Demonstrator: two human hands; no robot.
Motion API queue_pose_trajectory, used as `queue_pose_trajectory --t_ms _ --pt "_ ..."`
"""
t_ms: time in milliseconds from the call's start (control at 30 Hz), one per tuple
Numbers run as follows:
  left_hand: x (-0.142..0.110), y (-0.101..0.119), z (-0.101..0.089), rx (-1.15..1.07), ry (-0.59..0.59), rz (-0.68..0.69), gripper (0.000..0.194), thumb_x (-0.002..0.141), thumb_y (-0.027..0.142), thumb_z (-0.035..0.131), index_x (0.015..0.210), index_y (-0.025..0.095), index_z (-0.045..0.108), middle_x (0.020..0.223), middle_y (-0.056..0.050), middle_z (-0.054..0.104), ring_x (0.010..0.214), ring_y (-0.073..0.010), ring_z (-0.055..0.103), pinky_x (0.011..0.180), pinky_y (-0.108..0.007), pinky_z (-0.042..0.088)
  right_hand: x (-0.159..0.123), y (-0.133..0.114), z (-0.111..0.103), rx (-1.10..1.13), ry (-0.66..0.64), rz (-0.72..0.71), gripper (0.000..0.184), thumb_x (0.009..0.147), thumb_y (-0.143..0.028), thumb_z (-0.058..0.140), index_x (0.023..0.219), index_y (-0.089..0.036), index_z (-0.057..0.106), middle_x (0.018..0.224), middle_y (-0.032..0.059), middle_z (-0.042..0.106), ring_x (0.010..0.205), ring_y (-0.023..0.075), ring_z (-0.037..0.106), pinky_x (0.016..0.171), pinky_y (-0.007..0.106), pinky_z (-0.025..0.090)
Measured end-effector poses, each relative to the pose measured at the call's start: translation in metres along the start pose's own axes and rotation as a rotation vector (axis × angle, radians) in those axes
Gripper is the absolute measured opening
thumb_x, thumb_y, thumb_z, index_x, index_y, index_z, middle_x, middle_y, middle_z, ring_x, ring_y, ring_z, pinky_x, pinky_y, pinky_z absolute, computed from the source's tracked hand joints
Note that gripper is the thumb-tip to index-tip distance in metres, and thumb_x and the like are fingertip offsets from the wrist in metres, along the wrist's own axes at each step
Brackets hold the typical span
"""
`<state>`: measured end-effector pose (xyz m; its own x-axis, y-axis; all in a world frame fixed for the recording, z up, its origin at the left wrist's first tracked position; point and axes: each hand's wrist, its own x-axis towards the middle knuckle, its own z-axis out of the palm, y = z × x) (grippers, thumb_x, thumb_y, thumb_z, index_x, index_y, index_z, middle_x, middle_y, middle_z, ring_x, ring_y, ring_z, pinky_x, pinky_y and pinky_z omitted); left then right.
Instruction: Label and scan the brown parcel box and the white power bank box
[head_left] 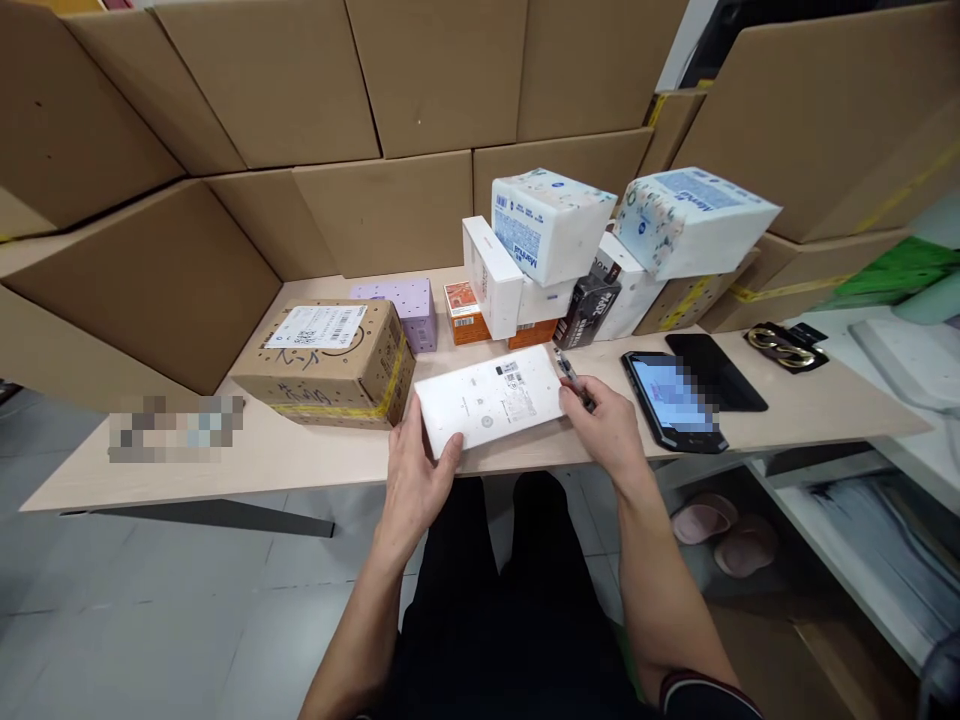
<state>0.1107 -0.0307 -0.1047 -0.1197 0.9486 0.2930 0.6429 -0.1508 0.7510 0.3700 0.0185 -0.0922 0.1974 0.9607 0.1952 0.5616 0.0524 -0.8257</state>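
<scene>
A flat white box (491, 400) with small printed labels lies tilted at the table's front edge. My left hand (416, 470) grips its left end, thumb on the top face and fingers along the side. In my right hand (604, 425) is a slim dark and silver tool, apparently a box cutter (574, 375), pinched against the box's right end. Its tip points away from me, and the fingers hide part of it. Just left of the white box stands a brown cardboard parcel (322, 365) with yellow tape and a shipping label.
Behind are a lilac box (409, 310), an orange box (463, 318), a black box (589, 312) and tissue packs (551, 225) stacked on boxes. To the right lie a lit handheld device (667, 400), a black slab (716, 370) and a gold-coloured item (784, 347). Cardboard walls (390, 215) enclose the back.
</scene>
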Motion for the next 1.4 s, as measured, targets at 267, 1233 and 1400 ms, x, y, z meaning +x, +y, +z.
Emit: queue_pose_trajectory --t_ms 267,1233,1400 --pt "0.021 -0.021 0.025 -0.056 0.347 0.224 0.069 0.093 0.037 0.063 0.156 0.025 0.036 0.14 -0.014 0.06 0.124 -0.0258 0.058 0.106 -0.042 0.05 0.002 0.013 0.009 0.312 0.318 -0.062 0.049 0.085 -0.062 0.059 0.085 -0.015 0.074 0.057 -0.0012 0.055 0.057 0.0136 0.049 0.056 0.028 0.039" --pt "0.017 -0.014 0.017 -0.326 0.22 0.218 0.018 0.097 0.038 0.057 0.099 0.021 0.062 0.107 -0.008 0.061 0.105 -0.019 0.062 0.088 -0.032 0.055 0.0 0.025 0.015 0.365 0.313 -0.032 0.031 0.083 -0.048 0.067 0.084 -0.017 0.07 0.06 -0.005 0.05 0.053 0.0088 0.037 0.052 0.025 0.032" --pt "0.017 -0.008 0.019 -0.132 0.187 0.208 0.01 0.093 0.03 0.063 0.096 0.021 0.061 0.107 -0.007 0.056 0.099 -0.0176 0.06 0.076 -0.027 0.055 0.002 0.019 0.018 0.231 0.276 -0.087 0.024 0.082 -0.041 0.066 0.079 -0.018 0.069 0.081 0.0019 0.068 0.069 0.0131 0.055 0.069 0.028 0.043"
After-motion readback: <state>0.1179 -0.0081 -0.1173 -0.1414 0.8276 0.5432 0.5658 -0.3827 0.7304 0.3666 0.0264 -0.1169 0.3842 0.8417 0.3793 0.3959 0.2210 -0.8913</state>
